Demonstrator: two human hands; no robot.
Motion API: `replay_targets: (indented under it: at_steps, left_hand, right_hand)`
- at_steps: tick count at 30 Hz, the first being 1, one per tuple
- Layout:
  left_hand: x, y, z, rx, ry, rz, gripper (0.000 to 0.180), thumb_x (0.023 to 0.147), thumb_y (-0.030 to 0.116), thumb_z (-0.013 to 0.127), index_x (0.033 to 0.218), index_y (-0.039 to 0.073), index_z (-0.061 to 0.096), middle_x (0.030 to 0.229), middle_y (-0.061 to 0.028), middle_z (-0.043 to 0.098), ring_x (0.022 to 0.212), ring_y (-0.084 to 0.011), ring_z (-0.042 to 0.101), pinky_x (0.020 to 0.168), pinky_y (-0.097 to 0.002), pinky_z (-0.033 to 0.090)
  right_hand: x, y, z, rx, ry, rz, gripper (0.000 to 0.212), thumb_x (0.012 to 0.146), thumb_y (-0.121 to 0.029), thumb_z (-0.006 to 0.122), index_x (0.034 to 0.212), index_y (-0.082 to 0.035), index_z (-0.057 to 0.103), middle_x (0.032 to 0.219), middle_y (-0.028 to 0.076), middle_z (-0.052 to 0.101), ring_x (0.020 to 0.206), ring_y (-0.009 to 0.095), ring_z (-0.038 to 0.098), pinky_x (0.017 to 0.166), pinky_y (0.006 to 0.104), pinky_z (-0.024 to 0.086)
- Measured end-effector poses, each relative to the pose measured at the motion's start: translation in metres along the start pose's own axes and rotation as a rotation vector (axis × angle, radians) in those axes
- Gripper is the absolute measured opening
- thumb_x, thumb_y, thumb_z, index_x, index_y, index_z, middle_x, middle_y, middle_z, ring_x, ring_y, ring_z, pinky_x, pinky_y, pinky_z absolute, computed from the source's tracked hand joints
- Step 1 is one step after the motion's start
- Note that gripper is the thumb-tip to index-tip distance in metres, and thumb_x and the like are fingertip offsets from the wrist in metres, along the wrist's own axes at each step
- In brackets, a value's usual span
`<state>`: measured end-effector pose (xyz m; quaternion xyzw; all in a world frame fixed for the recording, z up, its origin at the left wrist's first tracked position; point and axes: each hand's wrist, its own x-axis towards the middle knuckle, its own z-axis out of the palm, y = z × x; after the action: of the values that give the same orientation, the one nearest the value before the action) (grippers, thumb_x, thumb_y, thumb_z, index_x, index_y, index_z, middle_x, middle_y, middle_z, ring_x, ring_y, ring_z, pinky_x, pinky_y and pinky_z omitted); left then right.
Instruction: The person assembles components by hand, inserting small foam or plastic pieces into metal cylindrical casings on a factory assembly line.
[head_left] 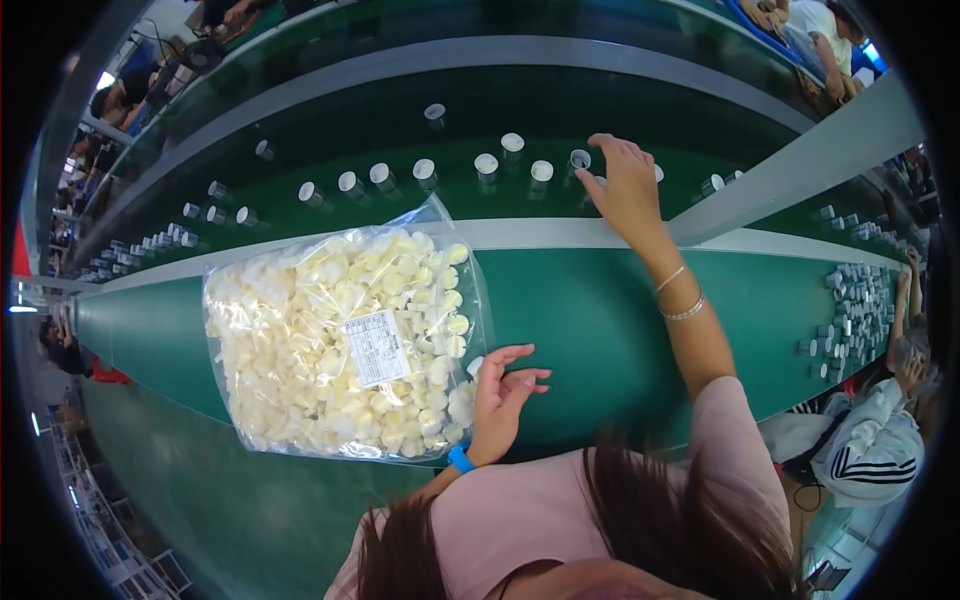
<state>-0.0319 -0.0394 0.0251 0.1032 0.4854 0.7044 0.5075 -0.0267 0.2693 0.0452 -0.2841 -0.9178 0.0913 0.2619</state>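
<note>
My right hand (628,195) reaches over the far dark green belt, thumb and forefinger apart on either side of a small grey cylinder (580,159). Whether the fingertips touch it is unclear. This cylinder looks open-topped, while neighbouring ones, such as a white-topped cylinder (541,174), show pale discs on their tops. On the near green surface lies a big clear plastic bag (300,340) full of small round whitish pieces, with a white label (377,348). My left hand (503,395) rests at the bag's right edge, fingers spread, beside a loose-looking white piece (475,367).
A slanting grey post (800,165) crosses the belt right of my right hand. Many grey cylinders (855,310) cluster at the far right, near another person (875,440). More cylinders (150,245) line the belt at left. People sit across the far line.
</note>
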Motion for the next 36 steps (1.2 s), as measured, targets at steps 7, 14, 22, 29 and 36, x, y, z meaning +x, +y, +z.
replay_targets:
  at_steps: [7,14,22,29,36]
  left_hand:
    - [0.0,0.004,-0.001,-0.005,-0.033,0.003,0.035,0.095,0.005,0.049,0.128,0.001,0.038,0.134,-0.0142,0.042,0.106,-0.0221,0.058,0.089,-0.0341,0.049]
    - [-0.009,0.016,0.012,-0.344,0.05,0.118,0.043,0.096,0.009,0.05,0.136,0.001,0.037,0.127,-0.0147,0.05,0.111,-0.0215,0.055,0.094,-0.0336,0.046]
    - [-0.051,0.031,-0.015,-0.04,-0.151,0.034,0.042,0.089,0.003,0.059,0.128,-0.002,0.045,0.131,-0.0164,0.051,0.11,-0.0233,0.058,0.094,-0.0333,0.048]
    - [-0.071,0.03,-0.034,0.026,0.102,0.212,0.046,0.089,0.018,0.064,0.126,-0.003,0.048,0.127,-0.0173,0.055,0.106,-0.0248,0.061,0.091,-0.0333,0.049]
    - [-0.079,0.03,-0.04,0.0,0.14,0.26,0.05,0.089,0.022,0.065,0.128,-0.003,0.046,0.127,-0.0213,0.054,0.11,-0.0291,0.059,0.098,-0.0388,0.047]
  right_hand:
    - [0.011,-0.014,-0.012,-0.073,-0.146,-0.067,0.036,0.074,-0.01,0.07,0.107,-0.007,0.057,0.094,0.011,0.064,0.096,0.028,0.058,0.085,0.04,0.039]
    - [-0.082,-0.123,-0.096,0.336,-0.622,-0.358,0.045,0.069,-0.009,0.073,0.11,-0.01,0.057,0.093,0.006,0.06,0.095,0.024,0.058,0.091,0.0394,0.038]
    - [-0.101,-0.118,-0.087,0.892,-0.636,0.104,0.035,0.076,-0.009,0.072,0.11,-0.005,0.064,0.096,0.006,0.068,0.082,0.02,0.064,0.07,0.0291,0.048]
    - [-0.129,-0.145,-0.028,0.646,-0.653,-0.102,0.027,0.075,-0.006,0.072,0.101,-0.006,0.067,0.087,0.008,0.06,0.07,0.019,0.06,0.065,0.0271,0.047]
    - [-0.148,-0.137,-0.007,0.815,-0.631,0.242,0.02,0.077,-0.003,0.07,0.096,-0.004,0.069,0.087,0.004,0.064,0.071,0.01,0.059,0.065,0.026,0.049]
